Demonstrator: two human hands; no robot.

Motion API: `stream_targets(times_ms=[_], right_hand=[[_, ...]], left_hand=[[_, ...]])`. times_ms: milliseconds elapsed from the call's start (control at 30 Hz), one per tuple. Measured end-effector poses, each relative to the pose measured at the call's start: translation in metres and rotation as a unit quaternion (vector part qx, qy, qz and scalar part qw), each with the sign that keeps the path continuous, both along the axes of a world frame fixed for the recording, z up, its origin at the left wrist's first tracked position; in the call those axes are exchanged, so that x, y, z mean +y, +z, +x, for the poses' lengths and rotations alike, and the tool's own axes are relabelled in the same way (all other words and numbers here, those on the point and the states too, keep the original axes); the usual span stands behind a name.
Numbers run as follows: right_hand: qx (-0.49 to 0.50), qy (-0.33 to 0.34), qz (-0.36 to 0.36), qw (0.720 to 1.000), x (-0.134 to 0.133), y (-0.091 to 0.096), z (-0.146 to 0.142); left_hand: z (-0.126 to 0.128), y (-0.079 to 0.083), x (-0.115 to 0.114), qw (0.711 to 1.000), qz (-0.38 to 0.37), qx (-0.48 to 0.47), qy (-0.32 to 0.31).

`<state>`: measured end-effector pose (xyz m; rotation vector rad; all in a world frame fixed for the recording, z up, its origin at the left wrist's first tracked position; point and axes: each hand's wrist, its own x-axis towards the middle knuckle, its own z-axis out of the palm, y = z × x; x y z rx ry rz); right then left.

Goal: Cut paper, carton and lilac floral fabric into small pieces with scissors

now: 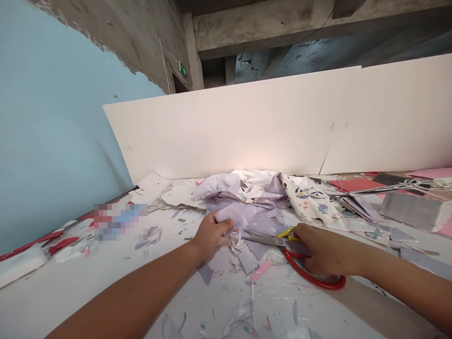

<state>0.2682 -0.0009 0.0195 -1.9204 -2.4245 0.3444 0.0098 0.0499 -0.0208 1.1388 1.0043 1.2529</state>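
My right hand (318,249) is closed on a pair of scissors (264,238) with a red handle loop and yellow on the other handle. The blades point left, close to the lower edge of a lilac fabric piece (257,216) with small white flowers. My left hand (212,233) pinches the left end of this fabric, thumb on top. Behind it lies more crumpled lilac cloth, and a cream floral fabric (307,200) trails off to the right. Small scraps (247,256) lie beneath the blades and between my hands.
A white panel (247,127) stands along the table's back edge, with a blue wall (63,117) at left. Cut paper (180,195) and red scraps lie left. Folded grey-lilac cloth (409,209), strings and red sheets (356,184) lie right. Offcuts litter the white tabletop (169,287).
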Motion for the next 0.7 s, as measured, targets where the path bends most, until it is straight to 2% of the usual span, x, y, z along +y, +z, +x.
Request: stream_targets(times_ms=[133,300,367,433,500,567,700], right_hand=[[0.025,-0.007,0.007,1.000,-0.002,0.003,0.005],[0.155,-0.015,-0.002,0.988,0.003,0.006,0.012],[0.260,-0.007,-0.038,0.965,0.006,0.003,0.011],[0.374,0.001,-0.087,0.923,0.006,-0.001,0.008],[0.446,0.006,-0.120,0.887,0.004,-0.005,0.004],[0.474,0.013,-0.123,0.872,-0.001,-0.008,0.000],[0.494,0.034,-0.105,0.863,-0.010,-0.015,-0.007]], left_hand=[[0.000,0.003,-0.001,0.999,0.005,-0.023,0.032],[-0.003,0.012,0.000,0.998,0.038,-0.028,0.052],[-0.004,0.018,0.000,0.997,0.058,-0.008,0.044],[-0.004,0.024,-0.002,0.997,0.072,0.019,0.027],[-0.002,0.031,-0.003,0.995,0.089,0.035,0.013],[0.001,0.037,-0.005,0.994,0.103,0.036,-0.001],[0.010,0.049,-0.006,0.994,0.105,0.027,0.001]])
